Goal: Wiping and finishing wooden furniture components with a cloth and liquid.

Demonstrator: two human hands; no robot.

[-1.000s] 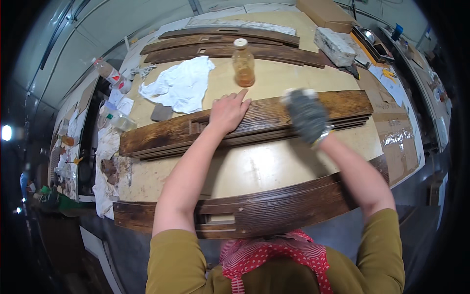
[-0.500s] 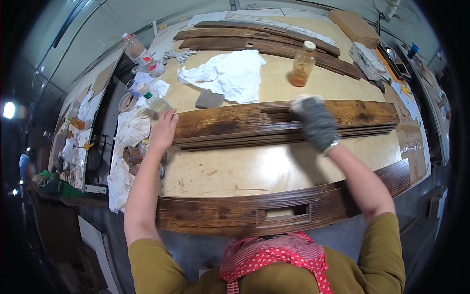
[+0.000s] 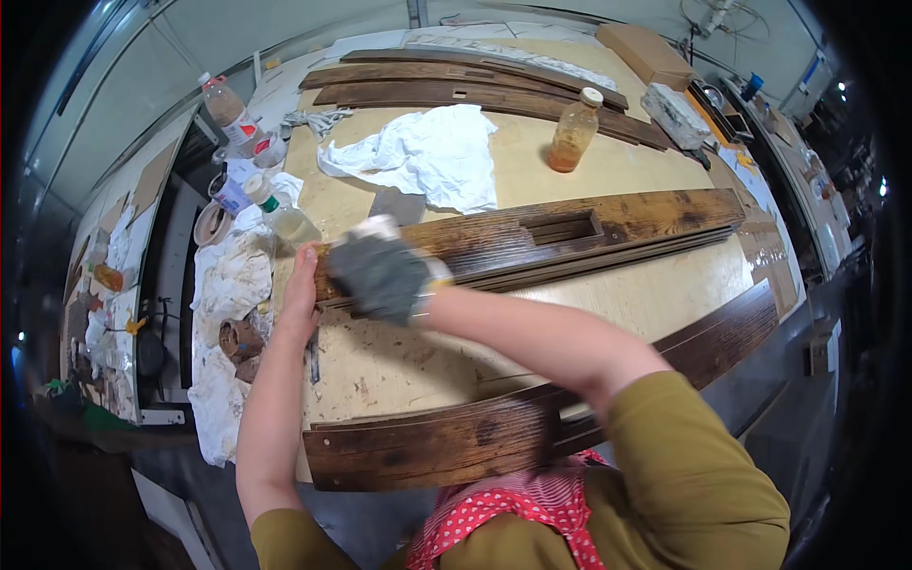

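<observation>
Plank stack [image 3: 475,252]: one, mid-table [image 3: 351,372], long axis left to right, stretching rightward from both hands!
Board [image 3: 427,442]: one, along near edge.
Right hand [image 3: 380,275]: gloved, over stack's left end; fingers blurred, can't tell.
Left hand [image 3: 302,285]: right at that end, fingers close together.
Bottle [image 3: 575,133]: one, toward far edge.

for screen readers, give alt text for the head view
Gloved right hand, apparently holding something white, over the left end of stacked brown boards; bare left hand at that end. Beyond are a white cloth and a white-capped bottle.
</observation>
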